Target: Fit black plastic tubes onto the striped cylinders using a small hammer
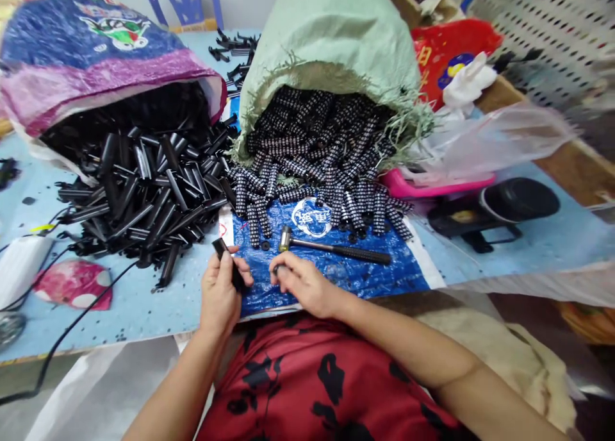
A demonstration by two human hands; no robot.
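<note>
My left hand is closed around a long black plastic piece, whose upper end sticks out above the thumb. To its right, my right hand pinches a small dark part between thumb and fingertips; its exact shape is hidden. Just beyond the right hand lies a small hammer with a metal head and black grip, resting on a blue printed sheet. Several black cylinders with pale, studded rows are heaped behind the hammer. Similar black plastic pieces pile up at the left.
A blue and purple sack spills the plastic pieces; a pale green sack spills the cylinders. On the right lie a pink tray and a black cup. A black cable crosses the left side of the table.
</note>
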